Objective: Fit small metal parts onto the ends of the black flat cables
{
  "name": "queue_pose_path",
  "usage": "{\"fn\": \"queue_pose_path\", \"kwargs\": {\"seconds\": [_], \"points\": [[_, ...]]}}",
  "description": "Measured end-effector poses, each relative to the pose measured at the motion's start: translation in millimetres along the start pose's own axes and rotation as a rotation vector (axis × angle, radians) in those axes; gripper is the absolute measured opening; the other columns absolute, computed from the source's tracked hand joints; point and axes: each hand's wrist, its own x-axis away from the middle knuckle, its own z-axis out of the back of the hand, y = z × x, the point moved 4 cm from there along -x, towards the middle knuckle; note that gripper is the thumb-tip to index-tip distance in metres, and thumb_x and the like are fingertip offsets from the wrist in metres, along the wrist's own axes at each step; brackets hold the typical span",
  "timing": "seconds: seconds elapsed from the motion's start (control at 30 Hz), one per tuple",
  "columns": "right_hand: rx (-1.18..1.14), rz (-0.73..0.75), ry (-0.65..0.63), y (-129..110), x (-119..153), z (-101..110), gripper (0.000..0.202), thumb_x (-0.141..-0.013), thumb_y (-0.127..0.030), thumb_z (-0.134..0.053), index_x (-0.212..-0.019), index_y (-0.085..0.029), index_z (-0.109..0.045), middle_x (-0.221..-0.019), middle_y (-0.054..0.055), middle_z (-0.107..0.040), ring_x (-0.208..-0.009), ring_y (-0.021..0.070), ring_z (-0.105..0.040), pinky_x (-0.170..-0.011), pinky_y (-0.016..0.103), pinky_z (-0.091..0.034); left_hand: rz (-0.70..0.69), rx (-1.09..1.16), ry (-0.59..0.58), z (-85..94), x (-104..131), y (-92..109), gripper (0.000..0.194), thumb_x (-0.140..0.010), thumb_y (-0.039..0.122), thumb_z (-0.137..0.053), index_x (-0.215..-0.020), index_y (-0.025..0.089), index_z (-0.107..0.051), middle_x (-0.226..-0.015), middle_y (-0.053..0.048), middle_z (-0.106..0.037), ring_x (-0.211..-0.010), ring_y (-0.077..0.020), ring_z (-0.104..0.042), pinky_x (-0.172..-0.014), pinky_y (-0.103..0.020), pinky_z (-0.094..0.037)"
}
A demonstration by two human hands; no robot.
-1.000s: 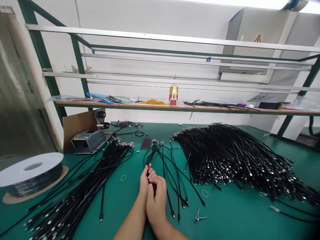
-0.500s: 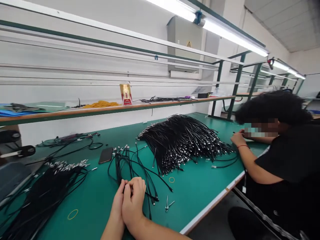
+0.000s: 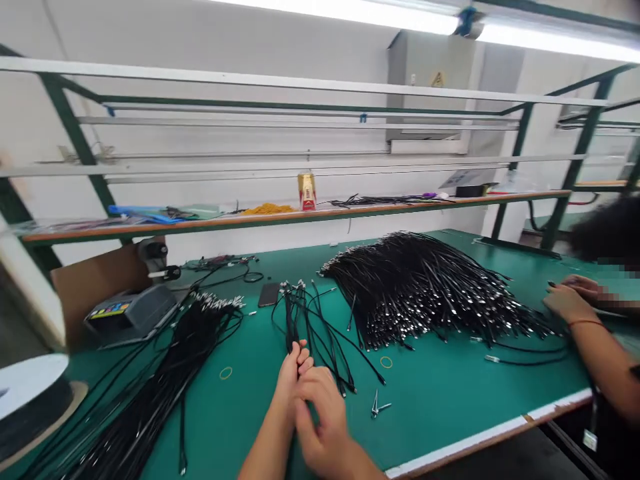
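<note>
The left hand (image 3: 294,371) is closed around a thin bunch of black cables (image 3: 290,325), whose metal ends point to twelve o'clock. The right hand (image 3: 331,415), at five o'clock from it, is half curled with a gap behind the thumb; I cannot tell if it holds something.

In my judgement, if the left fingers loosen, the bunch could spread and its ends become uneven. The loose cables (image 3: 351,346) between one and two o'clock lie crossed near it, so a quick pull could hook them and make a tangle. The phone (image 3: 269,295) at eleven o'clock lies just beside the metal ends and could also be pushed.

On the green table (image 3: 440,393), a large cable pile (image 3: 415,287) lies at two o'clock, small metal pieces (image 3: 377,408) at four, and another cable bundle (image 3: 175,367) at nine. A co-worker's hand (image 3: 570,302) is at three. Far at twelve, a gold-red can (image 3: 307,193) stands on the shelf (image 3: 215,225).
</note>
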Motion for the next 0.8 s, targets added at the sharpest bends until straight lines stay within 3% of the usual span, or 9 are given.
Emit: {"fn": "queue_pose_path", "kwargs": {"seconds": [0.07,0.17,0.23,0.3,0.43,0.57,0.7,0.8], "points": [[0.017,0.097,-0.158,0,11,41,0.016,-0.091,-0.018,-0.046,-0.098,-0.024,-0.059,-0.087,0.003,-0.065,-0.08,0.0193,-0.059,-0.076,0.035,-0.045,-0.018,0.049,0.016,2.3,0,3,0.026,-0.099,0.038,-0.053,-0.092,0.013,-0.06,-0.058,0.009,-0.045,-0.037,-0.0023,-0.031,-0.033,-0.015,-0.027],[0.187,-0.146,-0.425,38,18,104,0.019,-0.094,-0.02,-0.052,-0.11,-0.025,-0.06,-0.107,0.007,-0.066,-0.101,0.0228,-0.062,-0.087,0.037,-0.05,-0.002,0.094,0.02,-4.4,0,3,0.036,-0.102,0.043,-0.044,-0.086,0.014,-0.058,-0.051,0.012,-0.03,-0.033,-0.0024,-0.021,-0.031,-0.016,-0.016],[0.28,-0.214,-0.675,62,24,133,0.033,-0.09,-0.024,-0.06,-0.123,-0.028,-0.059,-0.128,0.009,-0.061,-0.12,0.0266,-0.056,-0.104,0.043,-0.046,0.023,0.117,0.016,-11.0,-1,0,0.04,-0.103,0.045,-0.04,-0.084,0.014,-0.057,-0.05,0.012,-0.026,-0.032,-0.0026,-0.019,-0.031,-0.016,-0.014],[0.338,-0.216,-0.828,80,32,151,0.036,-0.091,-0.027,-0.061,-0.127,-0.03,-0.058,-0.132,0.008,-0.058,-0.125,0.0274,-0.053,-0.108,0.045,-0.044,0.047,0.14,0.013,-14.4,-1,-3,0.04,-0.102,0.046,-0.041,-0.083,0.015,-0.057,-0.05,0.012,-0.027,-0.033,-0.0025,-0.02,-0.031,-0.016,-0.014],[0.39,-0.179,-0.868,97,46,159,0.021,-0.099,-0.025,-0.049,-0.118,-0.027,-0.059,-0.119,0.008,-0.062,-0.113,0.0244,-0.058,-0.098,0.042,-0.05,0.08,0.15,0.038,-11.3,1,-8,0.031,-0.099,0.04,-0.052,-0.083,0.014,-0.056,-0.055,0.011,-0.036,-0.036,-0.0021,-0.023,-0.032,-0.015,-0.018],[0.394,-0.042,-0.855,98,39,148,0.019,-0.1,-0.021,-0.047,-0.115,-0.025,-0.058,-0.109,0.007,-0.064,-0.101,0.0223,-0.061,-0.089,0.037,-0.052,0.129,0.047,0.06,-19.4,-1,-1,0.024,-0.097,0.034,-0.057,-0.085,0.014,-0.057,-0.06,0.009,-0.043,-0.04,-0.0025,-0.03,-0.034,-0.015,-0.024],[0.417,0.075,-0.945,99,23,132,0.036,-0.093,-0.042,-0.063,-0.124,-0.027,-0.056,-0.114,0.007,-0.065,-0.101,0.023,-0.063,-0.086,0.033,-0.054,0.123,-0.097,0.009,-32.1,-7,10,0.018,-0.095,0.031,-0.059,-0.09,0.014,-0.058,-0.066,0.007,-0.047,-0.044,-0.0039,-0.037,-0.037,-0.016,-0.028],[0.49,0.105,-0.94,107,32,129,0.048,-0.085,-0.059,-0.067,-0.117,-0.025,-0.061,-0.105,0.007,-0.067,-0.089,0.0226,-0.065,-0.074,0.03,-0.054,0.096,-0.183,-0.023,-27.0,-7,8,0.013,-0.094,0.029,-0.059,-0.094,0.015,-0.058,-0.067,0.006,-0.049,-0.047,-0.006,-0.043,-0.041,-0.018,-0.034]]}}
